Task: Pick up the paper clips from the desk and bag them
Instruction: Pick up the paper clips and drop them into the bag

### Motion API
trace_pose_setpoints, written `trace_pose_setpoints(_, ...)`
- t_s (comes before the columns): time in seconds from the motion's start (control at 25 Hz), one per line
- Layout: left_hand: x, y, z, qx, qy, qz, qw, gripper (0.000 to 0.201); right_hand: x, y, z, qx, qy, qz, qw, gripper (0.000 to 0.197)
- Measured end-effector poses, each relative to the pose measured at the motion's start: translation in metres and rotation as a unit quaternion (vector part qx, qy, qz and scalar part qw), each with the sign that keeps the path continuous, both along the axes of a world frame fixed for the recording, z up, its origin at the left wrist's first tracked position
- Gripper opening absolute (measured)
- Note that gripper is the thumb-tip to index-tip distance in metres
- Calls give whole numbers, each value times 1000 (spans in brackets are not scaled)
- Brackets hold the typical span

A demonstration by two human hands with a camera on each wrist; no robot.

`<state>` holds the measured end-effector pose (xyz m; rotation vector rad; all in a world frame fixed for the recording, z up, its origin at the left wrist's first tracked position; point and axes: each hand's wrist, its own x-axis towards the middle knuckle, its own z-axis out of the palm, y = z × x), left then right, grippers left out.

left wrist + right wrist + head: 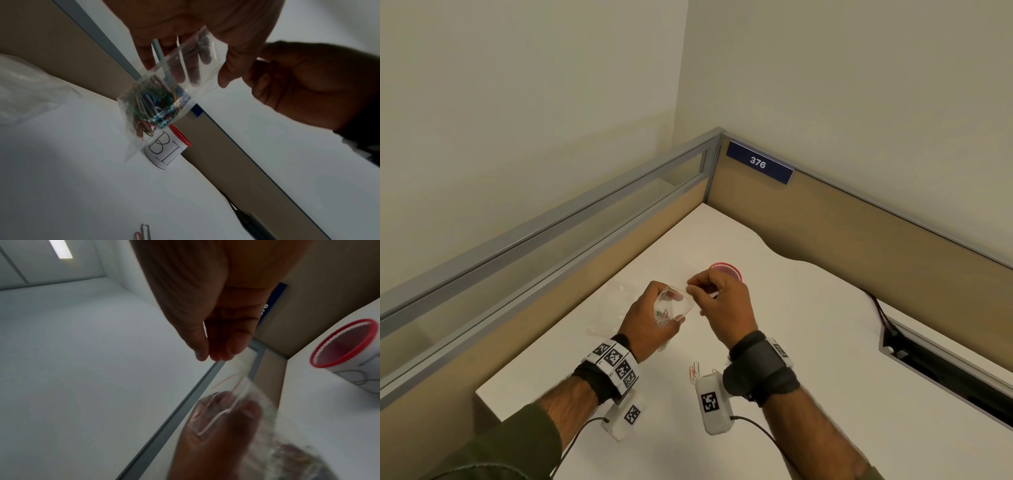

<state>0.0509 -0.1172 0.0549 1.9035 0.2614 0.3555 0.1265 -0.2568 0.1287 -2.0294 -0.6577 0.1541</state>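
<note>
Small clear zip bag [164,91], held up above the white desk [808,342], with a bunch of coloured paper clips [150,107] gathered in its lower end. Gripped around its upper part by the left hand [654,318], fingers curled round the plastic and showing through it in the left wrist view. Mouth of the bag turned toward the right hand [722,305], just beside it. Right hand's thumb and fingertips [232,348] pressed together in a pinch at the bag's rim; whether plastic or a clip sits between them cannot be told. Bag blurred in the right wrist view.

Loose paper clips [695,371] on the desk nearer the body, below and between the two wrists, well apart from the bag: a red one and a silver one side by side.

Red mesh cup [726,272] upright on the desk just beyond the right hand, wrapped in a white label with hand-drawn letters. Crumpled clear plastic sheet [613,301] flat on the desk left of the left hand. Blue sign [758,162] reading 376 on the tan partition at the far corner.
</note>
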Motion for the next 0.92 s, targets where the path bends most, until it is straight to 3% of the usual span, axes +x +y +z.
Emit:
trace_pose_setpoints(0.08,-4,6,-3,2,-8,5,1000,43,7,-15,-20,-32,-7,-38,999,2)
trace_pose_setpoints(0.16,-7,12,-5,8,-14,7,1000,42,10,-31,-52,-132,21,-56,989,11)
trace_pose_setpoints(0.28,-10,19,-5,8,-11,7,1000,42,-7,-44,-109,-352,80,-11,932,42)
trace_pose_setpoints(0.36,-11,24,-7,10,-5,6,1000,43,-21,-42,-135,-425,101,7,900,54)
trace_pose_setpoints(0.64,-6,33,-8,-2,-11,1,1000,43,-18,-26,-159,-436,74,-35,896,19)
trace_pose_setpoints(0.92,-6,33,-9,-1,-13,9,1000,43,5,-23,-157,-436,182,-27,881,38)
